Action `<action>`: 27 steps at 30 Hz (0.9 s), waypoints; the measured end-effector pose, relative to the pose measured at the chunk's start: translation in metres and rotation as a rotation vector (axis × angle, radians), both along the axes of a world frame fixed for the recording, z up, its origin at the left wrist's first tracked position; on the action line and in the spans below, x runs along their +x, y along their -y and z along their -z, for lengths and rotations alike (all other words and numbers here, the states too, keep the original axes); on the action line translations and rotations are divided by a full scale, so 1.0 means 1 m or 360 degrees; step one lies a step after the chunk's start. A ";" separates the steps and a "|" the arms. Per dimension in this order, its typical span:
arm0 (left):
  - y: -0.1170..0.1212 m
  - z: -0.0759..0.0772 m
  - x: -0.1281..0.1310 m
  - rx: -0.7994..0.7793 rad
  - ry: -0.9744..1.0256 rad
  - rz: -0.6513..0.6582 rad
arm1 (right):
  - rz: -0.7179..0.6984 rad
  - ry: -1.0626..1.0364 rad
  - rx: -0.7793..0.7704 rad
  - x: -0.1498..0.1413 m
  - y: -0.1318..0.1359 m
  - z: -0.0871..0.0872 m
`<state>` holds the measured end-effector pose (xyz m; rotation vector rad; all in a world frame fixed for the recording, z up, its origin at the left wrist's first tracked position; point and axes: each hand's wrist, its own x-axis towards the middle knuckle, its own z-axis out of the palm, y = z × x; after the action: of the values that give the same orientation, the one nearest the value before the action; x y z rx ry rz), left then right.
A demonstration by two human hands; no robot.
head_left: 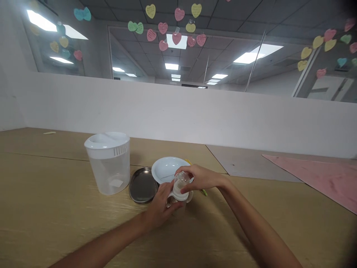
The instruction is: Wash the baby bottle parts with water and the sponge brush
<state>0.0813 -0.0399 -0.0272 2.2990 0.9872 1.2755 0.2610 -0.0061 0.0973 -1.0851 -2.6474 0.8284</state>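
A baby bottle [180, 195] with a white collar and side handles stands upright, low over the table in front of me. My left hand [161, 204] is wrapped round its body and handle from the left. From the right, my right hand [198, 176] closes its fingers on the clear domed cap [183, 177] at the bottle's top. I cannot tell whether the cap is fixed to the collar. Just behind both hands is a white bowl [164, 165]. A round metal tray [143, 186] lies to the left of the bottle. My fingers hide much of the bottle's lower part.
A clear plastic bucket [110, 171] with a white lid [107, 139] stands at the left. Yellow-green sticks [204, 192] poke out beside the bowl. A pink sheet [320, 175] covers the far right. The brown table [55, 216] ends at a white wall [167, 115].
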 end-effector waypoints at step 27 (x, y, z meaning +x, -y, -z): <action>-0.010 0.011 0.000 0.0185 -0.0049 0.0004 | 0.0481 -0.0032 0.0414 -0.006 -0.038 0.045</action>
<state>0.0811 -0.0301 -0.0380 2.4125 0.9430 1.3332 0.2554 0.0317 0.0520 -1.3458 -2.4025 0.4211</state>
